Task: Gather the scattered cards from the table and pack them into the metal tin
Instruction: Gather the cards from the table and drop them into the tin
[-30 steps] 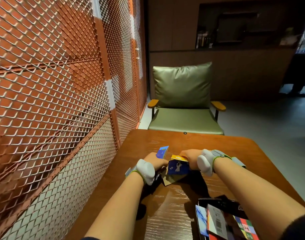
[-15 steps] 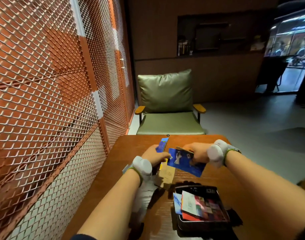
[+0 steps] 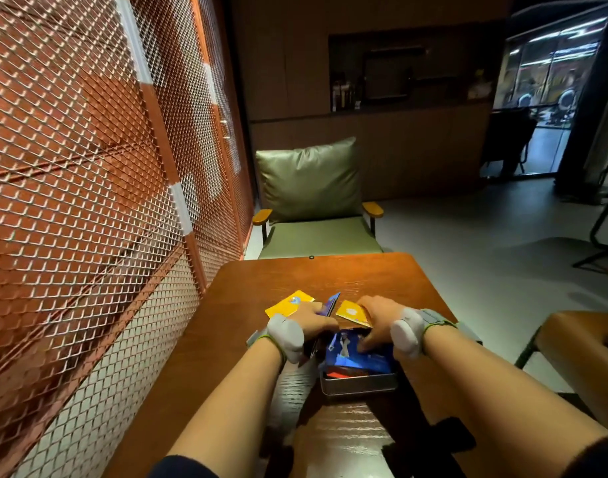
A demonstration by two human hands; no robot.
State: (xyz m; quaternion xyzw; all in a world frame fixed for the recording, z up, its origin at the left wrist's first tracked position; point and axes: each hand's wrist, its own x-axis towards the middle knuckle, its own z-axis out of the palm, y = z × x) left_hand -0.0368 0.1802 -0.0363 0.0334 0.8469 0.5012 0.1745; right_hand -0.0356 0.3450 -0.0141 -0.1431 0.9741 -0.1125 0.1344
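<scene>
An open metal tin point(image 3: 359, 383) stands on the wooden table point(image 3: 381, 281) in front of me, with cards inside. My right hand point(image 3: 378, 320) reaches down into it and holds a blue picture card point(image 3: 350, 353) that lies on top of the others. My left hand point(image 3: 307, 320), just left of the tin, grips a blue card point(image 3: 332, 302) held upright on its edge. A yellow card point(image 3: 289, 302) lies flat on the table beyond my left hand. A second yellow card point(image 3: 351, 312) shows just past my right fingers; I cannot tell whether it is held.
An orange metal mesh screen point(image 3: 99, 201) runs close along the table's left side. A green armchair point(image 3: 312, 215) faces the far edge. A second wooden surface point(image 3: 578, 343) stands to the right, across a gap of grey floor.
My right hand has brought the blue picture card back from mid-table and down into the tin. A yellow card now lies uncovered on the table. My view has tilted down and nearer.
</scene>
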